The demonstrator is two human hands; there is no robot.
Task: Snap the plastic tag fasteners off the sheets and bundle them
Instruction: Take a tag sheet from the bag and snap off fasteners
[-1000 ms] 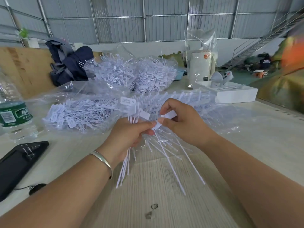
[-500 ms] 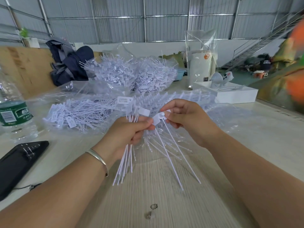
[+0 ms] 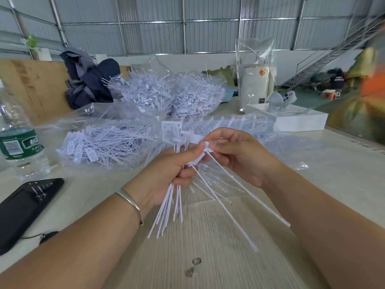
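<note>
Hands, two, raised close together above the near middle of the desk (image 3: 333,163), fingertips almost meeting.

Left hand (image 3: 166,174): fingers curled round a bundle (image 3: 168,209) of white tag fasteners, heads up above the fist, thin tails fanning down out of the palm toward the near edge. Thumb presses a flat tag head against the forefinger. Bracelet (image 3: 130,202), silver, on the wrist.

Right hand (image 3: 239,155): thumb and forefinger pinch the head of a fastener (image 3: 245,192) just beside the left thumb; its long tail slants down to the right. A second long tail runs beside it; which hand grips that one cannot be told.

Sheets (image 3: 229,124): rows of unsnapped fasteners under clear film, lying behind the hands, mid-desk.

Loose fasteners (image 3: 104,142): in a clear bag, left of centre.

Heaped bags (image 3: 173,94): two, full of fasteners, toward the far edge.

Bottle (image 3: 18,142): clear, green label, left edge.

Phone (image 3: 23,207): black, near left edge, flat.

Box (image 3: 295,122): white, shallow, far right, small grey items on top.

Tall clear bag (image 3: 256,80): upright behind the box, holding a white container.

Dark clothing (image 3: 89,84): piled at the far left.
</note>
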